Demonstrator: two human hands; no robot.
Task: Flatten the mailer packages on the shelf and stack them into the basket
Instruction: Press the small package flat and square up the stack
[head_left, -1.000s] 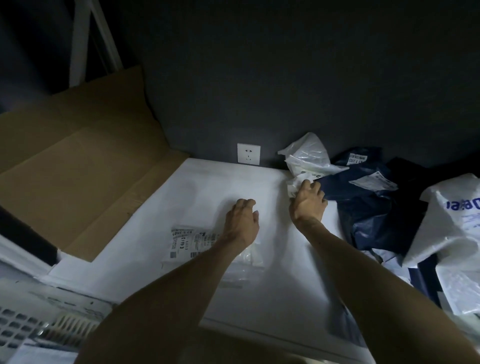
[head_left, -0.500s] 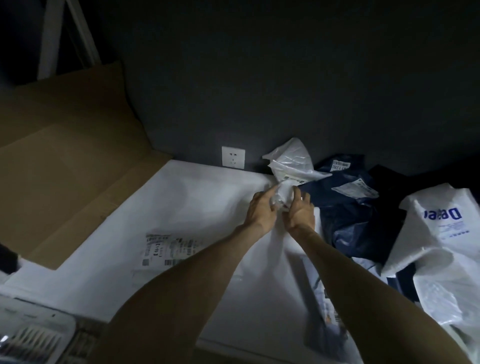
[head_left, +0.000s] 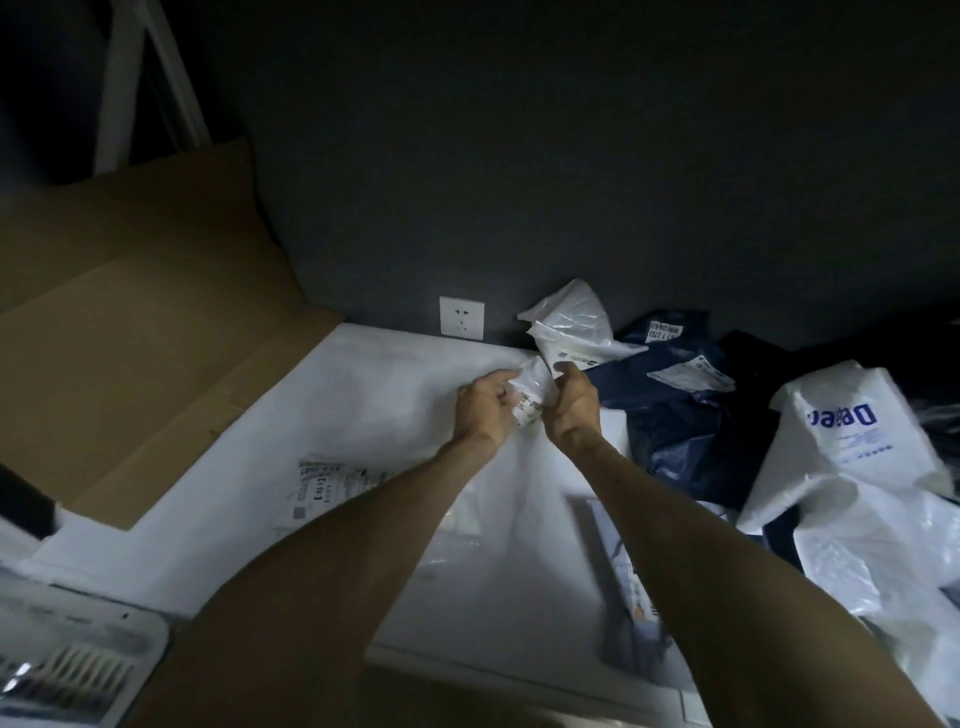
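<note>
Far down-left of the grip, white basket (head_left: 78, 660) at the frame corner. Below-left of the grip, flat labelled mailer (head_left: 332, 486) on the white shelf (head_left: 374, 395). Left hand (head_left: 483, 410) and right hand (head_left: 574, 410) side by side, equally near, grip narrow: curled fingers of both pinching one small crumpled white mailer (head_left: 530, 392) between them; long axis unclear. Right of the grip, heap of dark blue mailers (head_left: 691, 431) and white mailers (head_left: 857, 467), unflattened.

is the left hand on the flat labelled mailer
No, the left hand and right hand both grip a small white mailer.
</note>
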